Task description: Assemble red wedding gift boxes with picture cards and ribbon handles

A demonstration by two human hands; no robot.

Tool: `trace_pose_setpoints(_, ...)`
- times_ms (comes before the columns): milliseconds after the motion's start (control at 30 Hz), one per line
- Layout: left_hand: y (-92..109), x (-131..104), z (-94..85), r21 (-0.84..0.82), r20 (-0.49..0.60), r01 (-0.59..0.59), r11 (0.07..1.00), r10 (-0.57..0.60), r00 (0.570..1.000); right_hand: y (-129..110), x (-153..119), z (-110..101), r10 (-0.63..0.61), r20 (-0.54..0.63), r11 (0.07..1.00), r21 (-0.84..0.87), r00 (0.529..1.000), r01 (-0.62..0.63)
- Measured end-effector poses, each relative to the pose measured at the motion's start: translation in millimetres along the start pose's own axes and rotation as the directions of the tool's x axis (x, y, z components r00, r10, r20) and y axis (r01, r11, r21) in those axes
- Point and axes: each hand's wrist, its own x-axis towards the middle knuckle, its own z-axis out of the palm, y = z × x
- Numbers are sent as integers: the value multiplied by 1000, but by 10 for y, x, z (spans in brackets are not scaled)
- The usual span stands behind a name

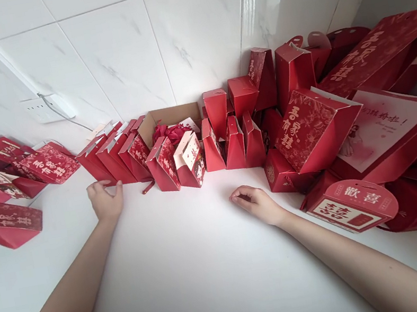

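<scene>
Standing by the bench [180,268] rn, red gift boxes everywhere. Left hand [107,202] is at the foot of the slim boxes [114,156], left end of the row along the back edge. Fingers & thumb are curved w/ a wide gap between; can't tell if it's touching them, but afaict no box is gripped. Right hand [255,202] is half curled, thumb close to the fingers, nothing in it that I can see. Nearest to it is the low box [286,172], foot of the pile twd the right edge.

What cd go wrong imo: the slim boxes are packed tight & lean a bit, so a careless knock from the left hand cd tip them like dominoes. Pile's worse tbh. The flower box [301,131] tilts over the low box & looks half propped on it, so a bump there cd bring it down. The oval-top box [352,206] is right beside the right arm [347,255], so a sideways swing cd shove it.
</scene>
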Motion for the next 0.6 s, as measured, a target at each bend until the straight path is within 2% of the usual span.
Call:
trace_pose_setpoints(67,110,8,198,57,15,-57,997,56,998,8,7,-7,3,3,1000,7,1000,-3)
trace_pose_setpoints(167,257,-40,392,142,170,-205,968,180,969,13,15,-17,9,9,1000,14,1000,-9)
trace_pose_setpoints(233,323,-72,449,143,238,-254,957,216,947,10,18,-22,12,10,1000,15,1000,-12)
trace_pose_setpoints(333,364,-101,470,86,281,-258,962,225,933,6,19,-25,13,13,1000,14,1000,-13)
trace_pose_setpoints(500,372,-171,488,-3,234,-183,983,178,956,17,22,-26,11,16,1000,17,1000,-11)
trace_pose_setpoints(567,384,-182,486,4,168,-148,989,145,975,23,22,-26,13,15,1000,19,1000,-13)
trace_pose_setpoints(600,390,-169,475,17,95,-129,991,127,987,24,21,-27,13,15,1000,19,1000,-14)
